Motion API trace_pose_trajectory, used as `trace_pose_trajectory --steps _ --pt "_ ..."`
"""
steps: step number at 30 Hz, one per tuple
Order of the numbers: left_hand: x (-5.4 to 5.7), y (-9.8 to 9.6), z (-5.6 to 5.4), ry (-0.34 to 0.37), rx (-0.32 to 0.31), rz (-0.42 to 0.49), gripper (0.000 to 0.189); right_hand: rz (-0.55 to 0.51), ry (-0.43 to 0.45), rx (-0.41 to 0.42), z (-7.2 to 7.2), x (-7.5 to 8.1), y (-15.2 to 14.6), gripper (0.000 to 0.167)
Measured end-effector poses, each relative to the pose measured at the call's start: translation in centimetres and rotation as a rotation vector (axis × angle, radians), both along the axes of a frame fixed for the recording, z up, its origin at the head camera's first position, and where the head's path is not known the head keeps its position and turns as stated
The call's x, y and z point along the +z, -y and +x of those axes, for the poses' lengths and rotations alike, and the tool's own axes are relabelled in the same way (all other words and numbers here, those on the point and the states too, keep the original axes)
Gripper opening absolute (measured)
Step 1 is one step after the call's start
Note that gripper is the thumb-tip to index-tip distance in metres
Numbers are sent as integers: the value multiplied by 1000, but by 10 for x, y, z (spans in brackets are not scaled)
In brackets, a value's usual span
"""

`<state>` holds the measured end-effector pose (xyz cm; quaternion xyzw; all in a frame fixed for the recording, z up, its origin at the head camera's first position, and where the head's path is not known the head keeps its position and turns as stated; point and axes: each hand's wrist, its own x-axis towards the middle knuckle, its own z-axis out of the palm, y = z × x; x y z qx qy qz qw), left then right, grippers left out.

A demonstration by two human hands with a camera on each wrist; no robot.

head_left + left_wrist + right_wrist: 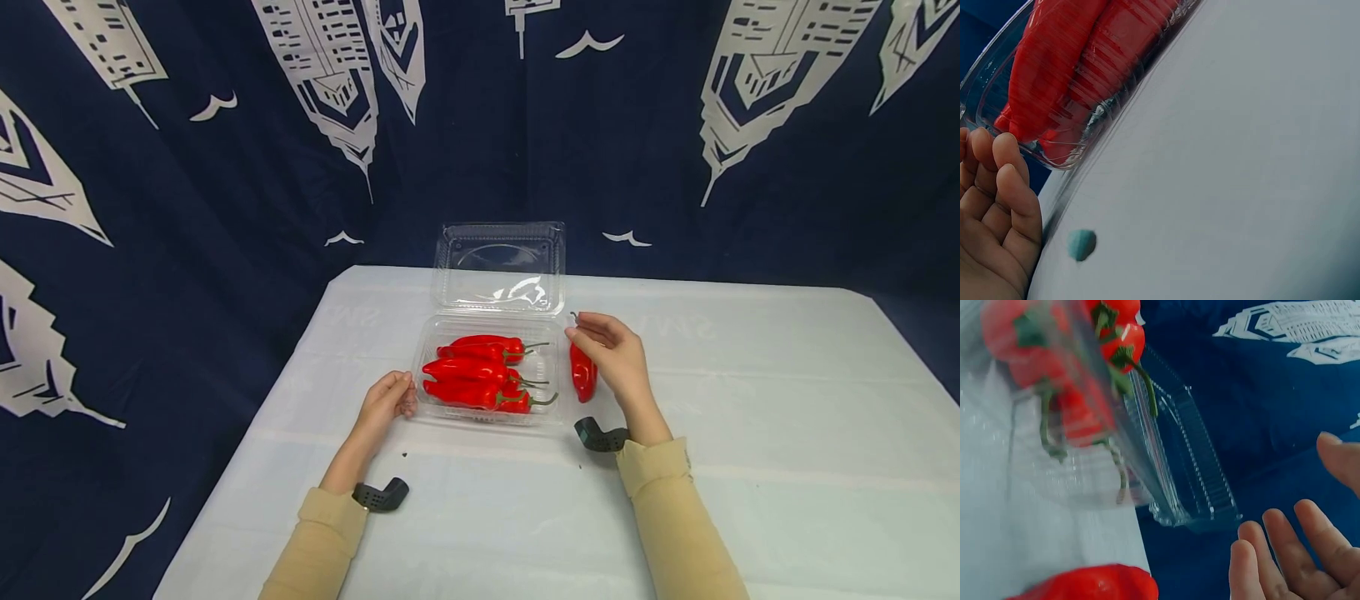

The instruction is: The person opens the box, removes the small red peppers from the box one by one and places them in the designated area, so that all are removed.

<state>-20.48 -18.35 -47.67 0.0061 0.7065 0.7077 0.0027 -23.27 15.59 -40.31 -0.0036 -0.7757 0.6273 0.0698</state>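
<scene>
A clear plastic clamshell box (551, 417) lies with its lid (498, 287) swung up at the back. Several red peppers (468, 369) with green stems lie in its base, stems pointing right. At the box's left edge my left hand (386, 398) rests its bent fingertips, close against the clear wall in the left wrist view. My right hand (617, 354) is just right of the box, above one more red pepper (582, 375), and hides part of it. The right wrist view shows those fingers (1282, 550) loosely spread, with that pepper lying apart from them on the table.
A white-covered table (765, 433) carries everything. Behind it hangs a dark blue cloth (480, 150) with white building shapes. A tiny dark speck (405, 454) lies in front of the box. Each wrist wears a black camera band (600, 435).
</scene>
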Motion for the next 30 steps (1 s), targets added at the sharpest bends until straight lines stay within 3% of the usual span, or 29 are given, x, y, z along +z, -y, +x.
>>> trace_pose_trajectory --steps 13,20,30 --pt "1 0 1 -3 -9 0 27 11 -100 308 17 3 24 46" --pt "1 0 1 -7 -8 -1 27 34 -96 464 35 21 42 47" --pt "1 0 1 4 -9 -6 29 111 -94 514 26 -11 52 55"
